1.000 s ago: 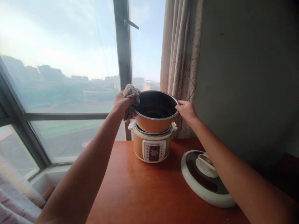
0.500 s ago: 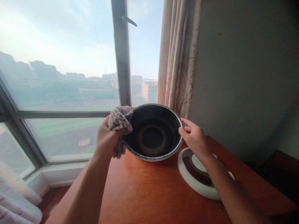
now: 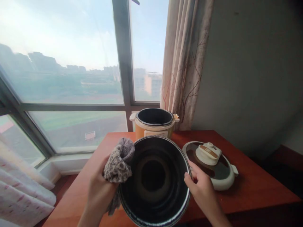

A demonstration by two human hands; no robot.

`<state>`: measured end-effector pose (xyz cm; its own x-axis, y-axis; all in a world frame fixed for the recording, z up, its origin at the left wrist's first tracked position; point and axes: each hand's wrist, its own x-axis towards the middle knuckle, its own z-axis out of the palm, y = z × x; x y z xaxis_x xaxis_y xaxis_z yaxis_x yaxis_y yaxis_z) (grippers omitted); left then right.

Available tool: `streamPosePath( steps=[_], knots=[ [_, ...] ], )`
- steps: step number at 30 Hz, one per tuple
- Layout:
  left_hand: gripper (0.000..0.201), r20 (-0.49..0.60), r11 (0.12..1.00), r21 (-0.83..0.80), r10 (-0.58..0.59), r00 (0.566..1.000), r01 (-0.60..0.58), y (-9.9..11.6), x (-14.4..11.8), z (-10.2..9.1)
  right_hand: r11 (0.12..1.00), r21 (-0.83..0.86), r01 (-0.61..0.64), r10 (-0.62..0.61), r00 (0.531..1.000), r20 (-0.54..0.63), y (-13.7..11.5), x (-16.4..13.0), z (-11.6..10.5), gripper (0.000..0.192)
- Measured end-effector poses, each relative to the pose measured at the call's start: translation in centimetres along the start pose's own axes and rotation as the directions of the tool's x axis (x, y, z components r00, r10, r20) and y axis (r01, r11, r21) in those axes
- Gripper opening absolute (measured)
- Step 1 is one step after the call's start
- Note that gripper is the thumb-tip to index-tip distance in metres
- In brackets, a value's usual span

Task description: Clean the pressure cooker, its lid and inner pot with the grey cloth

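A black inner pot (image 3: 153, 201) is held tilted between my hands, its dark inside facing me. My left hand (image 3: 100, 181) is closed around a crumpled grey cloth (image 3: 119, 160) and lies against the pot's left side; whether its fingers also grip the rim is hidden. On the right, my right hand (image 3: 201, 186) pinches the pot's rim, thumb inside and fingers outside. Behind the pot stands a cream and gold electric pressure cooker (image 3: 155, 127), uncovered, with a dark interior. Its lid (image 3: 221, 181), cream with a dark top and a white knob, lies on the table to the right.
The reddish-brown wooden table (image 3: 75, 201) carries all of these. A large window (image 3: 71, 107) lies beyond it at the left and back. A long curtain (image 3: 182, 63) hangs behind the cooker, and a pale curtain (image 3: 23, 192) is at lower left.
My hands have brought the inner pot lower and closer, tilting it further towards me. The cooker behind it and most of the lid have come into sight. The view has shifted a little.
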<state>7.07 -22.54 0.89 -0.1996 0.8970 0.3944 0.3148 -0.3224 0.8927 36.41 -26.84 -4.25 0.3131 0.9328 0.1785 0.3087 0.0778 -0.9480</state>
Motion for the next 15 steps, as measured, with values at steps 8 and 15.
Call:
streamPosePath(
  steps=[8, 15],
  knots=[
    [0.049, 0.092, 0.990, -0.056, -0.120, 0.988, 0.126, -1.3, 1.0, 0.8, 0.996, 0.065, -0.061, 0.056, 0.995, 0.080, 0.4, 0.1, 1.2, 0.047],
    [0.048, 0.135, 0.983, -0.072, -0.158, 0.978, 0.169, -1.9, 1.7, 1.7, 0.996, 0.064, -0.064, 0.059, 0.995, 0.077, 1.2, 1.3, 1.2, 0.043]
  ],
)
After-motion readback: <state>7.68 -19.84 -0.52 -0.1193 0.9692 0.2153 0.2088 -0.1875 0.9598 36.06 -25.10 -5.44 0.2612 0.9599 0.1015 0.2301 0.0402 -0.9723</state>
